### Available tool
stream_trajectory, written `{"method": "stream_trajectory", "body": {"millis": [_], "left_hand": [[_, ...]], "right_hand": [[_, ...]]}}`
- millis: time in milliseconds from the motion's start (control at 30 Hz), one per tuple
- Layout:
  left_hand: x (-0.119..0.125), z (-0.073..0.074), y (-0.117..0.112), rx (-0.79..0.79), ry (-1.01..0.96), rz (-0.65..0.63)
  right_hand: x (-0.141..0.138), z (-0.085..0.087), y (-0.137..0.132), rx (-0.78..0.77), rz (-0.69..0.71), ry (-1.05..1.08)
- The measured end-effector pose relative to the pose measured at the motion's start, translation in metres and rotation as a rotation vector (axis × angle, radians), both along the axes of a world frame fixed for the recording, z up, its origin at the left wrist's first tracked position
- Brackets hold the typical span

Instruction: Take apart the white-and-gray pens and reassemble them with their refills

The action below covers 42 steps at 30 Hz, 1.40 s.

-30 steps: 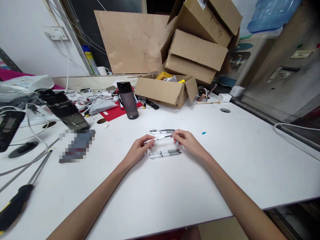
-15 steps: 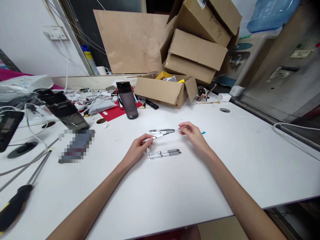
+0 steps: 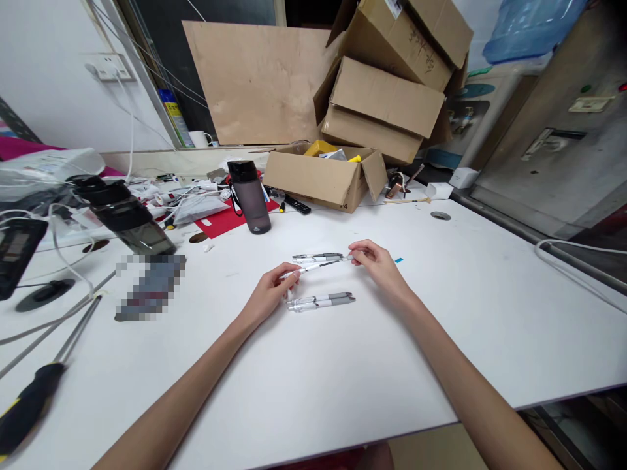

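Observation:
A slim pen refill, white toward the left with a dark stretch in its middle, spans the gap between my hands just over the table. My left hand is closed, with thumb and fingers pinching its left end. At the other end, the fingertips of my right hand are pinched together on it; a small pale piece shows there, too small to make out. Just beyond lie clear-and-grey pens, partly overlapped by the refill. Nearer to me, white pens with grey grips lie side by side.
A dark water bottle stands behind my hands, before an open cardboard box. To the left are another bottle, a blurred-out flat object, cables and a screwdriver. A small blue piece lies right of my right hand.
Almost nothing differs. My right hand has shifted very slightly left, and the refill between my hands has barely moved.

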<state>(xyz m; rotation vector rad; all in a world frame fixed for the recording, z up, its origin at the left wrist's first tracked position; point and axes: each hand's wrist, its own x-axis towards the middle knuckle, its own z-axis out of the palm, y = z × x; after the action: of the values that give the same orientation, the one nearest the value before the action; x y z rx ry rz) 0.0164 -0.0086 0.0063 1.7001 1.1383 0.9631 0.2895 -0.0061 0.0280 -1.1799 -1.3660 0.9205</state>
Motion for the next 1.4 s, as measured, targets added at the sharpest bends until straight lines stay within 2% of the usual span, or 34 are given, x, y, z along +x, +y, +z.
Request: {"method": "stream_trajectory", "body": {"millis": [133, 400, 567, 767, 1167, 1300, 1400], "left_hand": [[0.001, 0.001, -0.001, -0.003, 0.002, -0.004], [0.004, 0.005, -0.003, 0.028, 0.051, -0.043], [0.003, 0.005, -0.004, 0.028, 0.046, -0.053], [0.003, 0.005, -0.004, 0.024, 0.051, -0.051], [0.002, 0.007, -0.005, 0.001, 0.03, -0.036], [0.001, 0.006, -0.003, -0.023, -0.024, -0.005], [0.001, 0.007, -0.003, -0.036, -0.04, 0.001]], "right_hand": [[-0.003, -0.003, -0.001, 0.005, 0.038, -0.025], [-0.023, -0.007, -0.01, -0.004, 0.21, -0.067], [-0.025, -0.007, -0.011, 0.024, 0.262, -0.052], [-0.024, -0.008, -0.012, 0.029, 0.274, -0.064], [-0.029, -0.01, -0.015, -0.111, 0.265, -0.04], [-0.025, -0.006, -0.015, -0.026, 0.224, -0.094], [-0.023, -0.004, -0.015, -0.017, 0.248, -0.09]]}}
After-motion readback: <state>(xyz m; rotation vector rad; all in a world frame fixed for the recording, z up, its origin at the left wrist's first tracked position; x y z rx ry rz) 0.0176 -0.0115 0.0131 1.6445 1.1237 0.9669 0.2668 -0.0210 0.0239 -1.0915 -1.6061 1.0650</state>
